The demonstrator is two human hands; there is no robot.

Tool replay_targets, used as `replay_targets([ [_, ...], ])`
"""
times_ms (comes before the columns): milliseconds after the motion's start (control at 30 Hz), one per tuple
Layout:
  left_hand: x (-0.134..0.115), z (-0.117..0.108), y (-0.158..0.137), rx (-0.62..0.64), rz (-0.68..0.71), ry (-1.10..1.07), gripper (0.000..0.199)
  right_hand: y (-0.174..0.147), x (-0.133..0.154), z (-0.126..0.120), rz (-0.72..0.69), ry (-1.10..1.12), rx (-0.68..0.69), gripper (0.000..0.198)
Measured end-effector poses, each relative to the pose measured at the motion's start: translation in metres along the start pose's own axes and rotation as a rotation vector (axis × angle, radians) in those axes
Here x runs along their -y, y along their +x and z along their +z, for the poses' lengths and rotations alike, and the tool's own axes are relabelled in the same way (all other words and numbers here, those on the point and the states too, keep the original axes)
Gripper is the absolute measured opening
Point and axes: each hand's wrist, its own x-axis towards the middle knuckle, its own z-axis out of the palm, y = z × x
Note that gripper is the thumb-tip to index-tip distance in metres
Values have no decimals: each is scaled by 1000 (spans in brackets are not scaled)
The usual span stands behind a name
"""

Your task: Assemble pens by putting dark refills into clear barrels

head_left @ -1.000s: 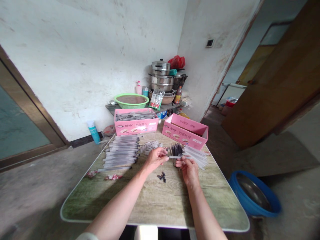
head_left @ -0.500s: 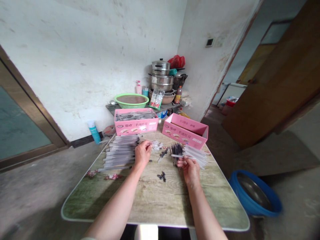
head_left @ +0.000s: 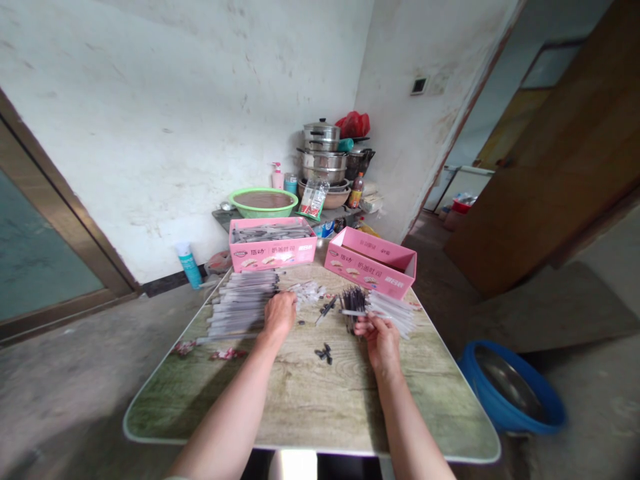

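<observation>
My right hand [head_left: 380, 337] is closed on a whitish pen barrel [head_left: 352, 312] that points left. Beside it lie a bundle of thin dark pen refills [head_left: 353, 297] and a fan of translucent pen barrels [head_left: 390, 311]. My left hand [head_left: 280, 315] has its fingers curled at the right edge of a broad row of grey pens [head_left: 240, 303]; whatever is between the fingertips is hidden. Small white plastic pieces [head_left: 309, 291] are heaped just beyond the left hand. Between the hands lie a few dark sticks [head_left: 327, 309] and, nearer me, several black caps [head_left: 324, 354].
At the table's [head_left: 320, 407] far side stand a pink box [head_left: 273, 256] filled with pens and another pink box [head_left: 370, 265]. Behind them are a green basin [head_left: 263, 212] and stacked pots [head_left: 323, 160]. A blue tub [head_left: 555, 407] is on the floor at right.
My left hand has moved left and slightly nearer me, from the white pieces to the edge of the grey pens. The right hand keeps its place with the barrel.
</observation>
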Motion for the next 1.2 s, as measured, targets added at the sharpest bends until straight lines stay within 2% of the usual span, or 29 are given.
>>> replay_targets([
  [200,1,14,3,66,114,-220,26,-1,1,1,-2,-9,7,22],
  [367,-1,15,2,33,180,-343,18,0,0,1,0,-8,15,23],
  [467,-5,16,2,57,199,-665,18,0,-1,0,1,-5,23,24],
  [567,-12,17,1,202,208,-1016,24,0,-1,1,9,-8,41,24],
  [733,-22,11,-5,363,179,-1326,27,-2,0,3,21,-7,76,22],
  [1033,-30,11,-9,373,44,-1470,30,-6,4,7,27,-5,124,18],
  [1200,-32,14,-10,407,-16,-1502,30,-5,4,9,27,5,111,22],
])
